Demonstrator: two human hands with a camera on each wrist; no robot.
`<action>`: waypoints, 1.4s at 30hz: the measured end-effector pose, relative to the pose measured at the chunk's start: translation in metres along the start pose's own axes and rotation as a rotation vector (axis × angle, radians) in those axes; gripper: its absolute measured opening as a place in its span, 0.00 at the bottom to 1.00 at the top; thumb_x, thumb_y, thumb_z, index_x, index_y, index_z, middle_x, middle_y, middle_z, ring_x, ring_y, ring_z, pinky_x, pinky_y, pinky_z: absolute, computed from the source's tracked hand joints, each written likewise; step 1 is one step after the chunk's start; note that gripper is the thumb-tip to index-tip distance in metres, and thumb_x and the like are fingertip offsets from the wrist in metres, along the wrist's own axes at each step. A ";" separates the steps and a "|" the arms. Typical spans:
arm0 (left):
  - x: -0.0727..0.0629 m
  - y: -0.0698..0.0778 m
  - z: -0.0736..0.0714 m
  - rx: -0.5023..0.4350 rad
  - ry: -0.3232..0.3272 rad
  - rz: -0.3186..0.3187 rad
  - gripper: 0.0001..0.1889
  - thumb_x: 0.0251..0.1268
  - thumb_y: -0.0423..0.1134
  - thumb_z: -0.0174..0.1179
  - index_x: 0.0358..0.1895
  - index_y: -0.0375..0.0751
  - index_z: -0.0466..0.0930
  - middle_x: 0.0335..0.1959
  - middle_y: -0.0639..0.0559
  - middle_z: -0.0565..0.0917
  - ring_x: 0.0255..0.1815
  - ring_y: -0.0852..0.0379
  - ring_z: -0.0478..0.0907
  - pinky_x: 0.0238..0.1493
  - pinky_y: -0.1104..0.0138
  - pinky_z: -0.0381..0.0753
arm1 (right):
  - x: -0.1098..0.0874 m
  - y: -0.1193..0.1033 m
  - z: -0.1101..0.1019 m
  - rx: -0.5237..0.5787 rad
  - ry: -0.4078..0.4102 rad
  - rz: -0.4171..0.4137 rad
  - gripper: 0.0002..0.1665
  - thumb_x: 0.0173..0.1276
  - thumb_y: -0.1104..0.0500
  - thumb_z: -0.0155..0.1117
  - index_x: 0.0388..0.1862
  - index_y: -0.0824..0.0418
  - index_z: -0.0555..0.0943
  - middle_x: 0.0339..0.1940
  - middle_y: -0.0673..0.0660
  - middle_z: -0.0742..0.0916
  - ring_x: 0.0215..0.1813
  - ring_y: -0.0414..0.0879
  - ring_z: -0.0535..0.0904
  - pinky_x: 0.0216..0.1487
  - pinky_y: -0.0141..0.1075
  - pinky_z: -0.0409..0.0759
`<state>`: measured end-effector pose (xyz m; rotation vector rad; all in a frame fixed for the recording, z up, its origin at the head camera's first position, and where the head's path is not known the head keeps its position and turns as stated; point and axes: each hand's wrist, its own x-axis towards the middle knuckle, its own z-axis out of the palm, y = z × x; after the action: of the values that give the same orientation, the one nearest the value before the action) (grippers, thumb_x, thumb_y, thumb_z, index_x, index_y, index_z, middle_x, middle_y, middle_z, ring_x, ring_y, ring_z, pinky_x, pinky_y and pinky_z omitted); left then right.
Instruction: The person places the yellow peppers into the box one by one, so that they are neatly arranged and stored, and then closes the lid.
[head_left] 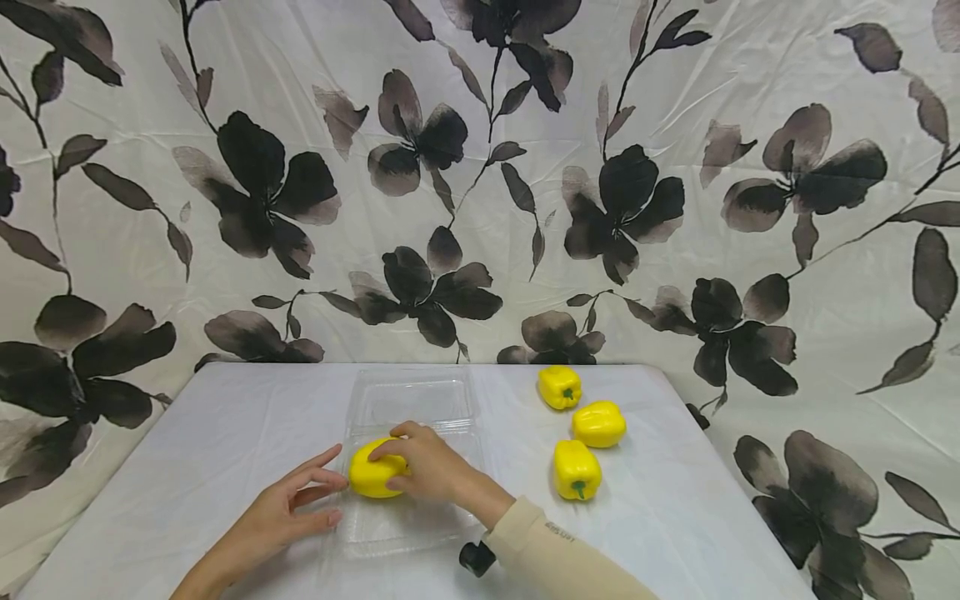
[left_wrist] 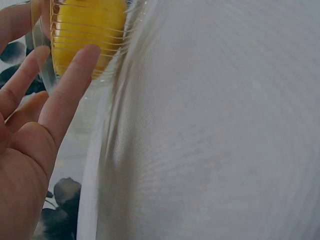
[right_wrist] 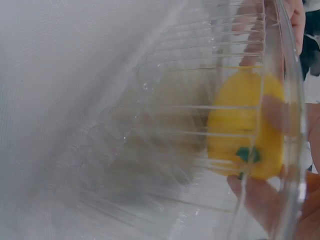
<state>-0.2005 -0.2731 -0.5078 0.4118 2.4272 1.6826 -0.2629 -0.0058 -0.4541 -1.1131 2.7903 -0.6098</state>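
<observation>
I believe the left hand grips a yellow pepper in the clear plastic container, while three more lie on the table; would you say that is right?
Not quite: it is the right hand that grips that yellow pepper, as the head view shows; the rest is correct.

A smooth yellow bell pepper [head_left: 367, 473], its green stem turned sideways, is inside the clear, ribbed plastic container [head_left: 408, 533], near its left wall; the container's lid [head_left: 411, 400] stands open at its far side.
</observation>
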 end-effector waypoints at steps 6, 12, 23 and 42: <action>0.000 0.002 0.000 0.004 -0.004 -0.010 0.20 0.67 0.41 0.75 0.60 0.46 0.82 0.88 0.45 0.53 0.70 0.56 0.80 0.63 0.72 0.82 | 0.000 0.000 0.001 -0.002 0.008 -0.006 0.23 0.73 0.55 0.75 0.65 0.43 0.86 0.75 0.55 0.77 0.71 0.52 0.75 0.74 0.47 0.76; -0.001 0.003 0.001 0.008 -0.001 -0.002 0.20 0.67 0.40 0.75 0.60 0.44 0.82 0.87 0.42 0.53 0.70 0.55 0.80 0.64 0.72 0.82 | -0.001 -0.001 0.003 -0.013 0.018 -0.017 0.23 0.72 0.55 0.76 0.64 0.43 0.87 0.74 0.55 0.78 0.70 0.52 0.76 0.78 0.49 0.72; 0.001 0.002 0.002 0.009 0.009 -0.037 0.21 0.66 0.41 0.76 0.60 0.47 0.82 0.88 0.48 0.54 0.69 0.58 0.80 0.65 0.74 0.80 | -0.002 0.000 0.005 -0.031 0.047 -0.021 0.22 0.71 0.53 0.77 0.63 0.42 0.87 0.71 0.51 0.79 0.67 0.47 0.76 0.73 0.42 0.77; 0.002 0.004 0.003 0.023 0.018 -0.069 0.22 0.66 0.44 0.76 0.60 0.47 0.82 0.88 0.47 0.54 0.74 0.37 0.75 0.65 0.67 0.82 | -0.009 0.005 -0.018 -0.008 -0.014 -0.020 0.30 0.69 0.52 0.79 0.69 0.42 0.83 0.77 0.52 0.75 0.71 0.52 0.75 0.68 0.43 0.81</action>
<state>-0.2008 -0.2689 -0.5047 0.3133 2.4464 1.6387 -0.2635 0.0093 -0.4402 -1.1438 2.7751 -0.5915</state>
